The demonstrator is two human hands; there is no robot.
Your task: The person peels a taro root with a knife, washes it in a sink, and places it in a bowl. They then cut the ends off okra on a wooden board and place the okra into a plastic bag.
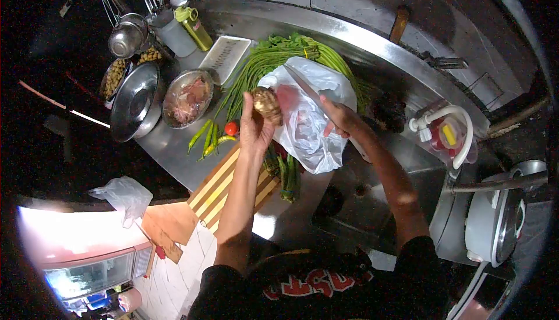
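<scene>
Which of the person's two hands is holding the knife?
The right hand: it grips the knife, while the left hand holds a rough brown root vegetable instead.

Toward the far left corner of the surface [173, 156], a green bottle [197, 30] stands beside a grey container [177, 42] of utensils. A steel basin [124, 98] sits at the left edge, next to a bowl of meat [208, 89]. A white faucet [467, 127] and white cooker [483, 227] stand toward the right edge.
</scene>
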